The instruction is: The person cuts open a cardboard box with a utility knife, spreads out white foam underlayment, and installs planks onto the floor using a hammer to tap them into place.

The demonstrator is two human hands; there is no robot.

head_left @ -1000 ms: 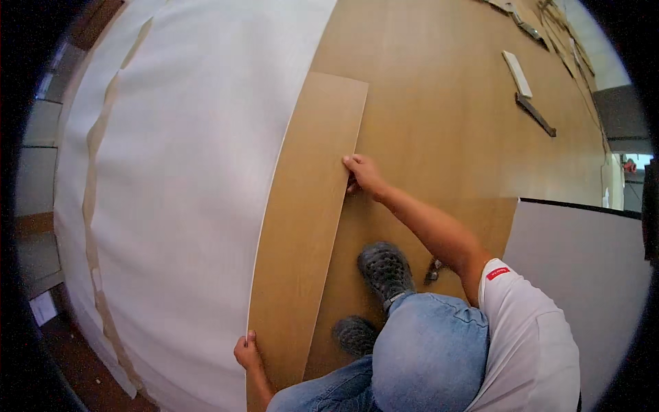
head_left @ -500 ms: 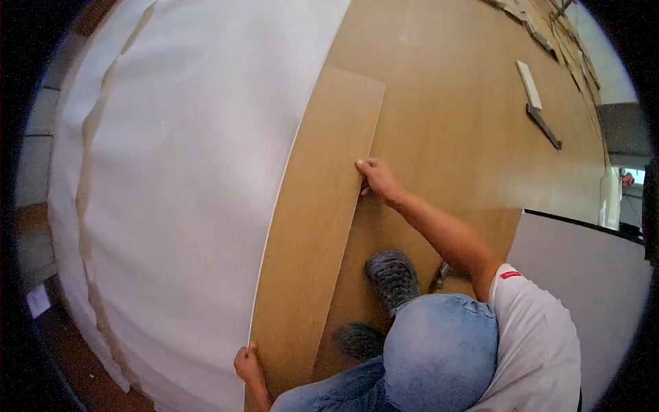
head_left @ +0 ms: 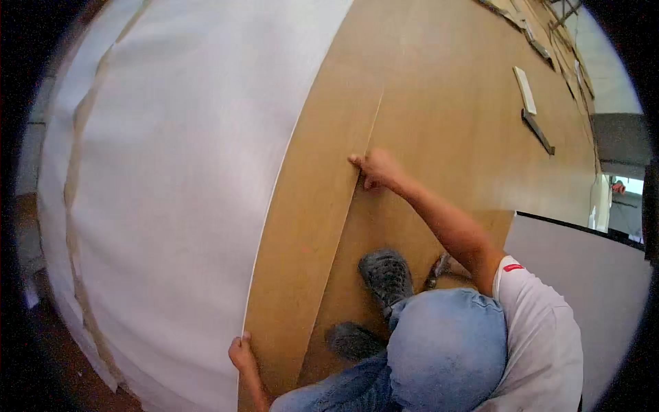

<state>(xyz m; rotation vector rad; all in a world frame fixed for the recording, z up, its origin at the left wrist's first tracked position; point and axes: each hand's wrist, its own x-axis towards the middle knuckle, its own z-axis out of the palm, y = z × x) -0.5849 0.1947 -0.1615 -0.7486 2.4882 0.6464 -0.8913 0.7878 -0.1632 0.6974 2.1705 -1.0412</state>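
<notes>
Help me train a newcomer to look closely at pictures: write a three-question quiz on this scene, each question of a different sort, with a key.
1. Multiple choice: where does the left hand touch the wood-coloured plank?
A: the edge along the white sheet
B: the edge away from the white sheet
C: the far end
2. True or false: the right hand lies flat on the white sheet.
3. Fill in the missing colour word: near the white strip lies a ____ bar.

Key: 1. A. 2. False; it is at the plank's right-hand edge. 3. dark.
</notes>
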